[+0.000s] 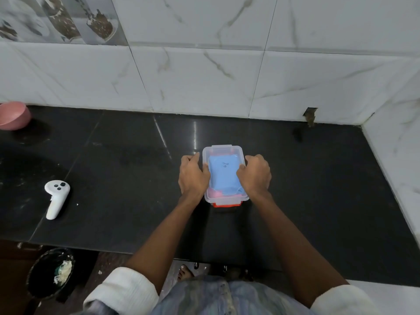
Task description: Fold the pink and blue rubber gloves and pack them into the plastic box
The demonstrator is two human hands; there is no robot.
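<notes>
— Where is the plastic box (pixel 225 153) sitting?

— It is standing on the black tabletop (pixel 306 178), roughly midway between its left and right ends, closer to the back wall than to the front edge. Its clear lid is lying on top, and red latches are showing at the far and near ends.

— And the gloves?

— The folded blue glove (pixel 223 176) is lying inside, filling most of the box, with a small dark mark on its upper face. A bit of the pink glove (pixel 216 193) is peeking out near the box's front left corner, under the blue one.

— What are the hands doing?

— The left hand (pixel 193 176) is gripping the box's left side, its grip curled over the lid's rim. The right hand (pixel 255 173) is doing the same on the right side, its grip closed over that rim.

— Anything else around?

— A white controller (pixel 56 197) is lying toward the left end of the tabletop, well apart from the box. A pink bowl (pixel 13 115) is sitting at the back left corner.
</notes>
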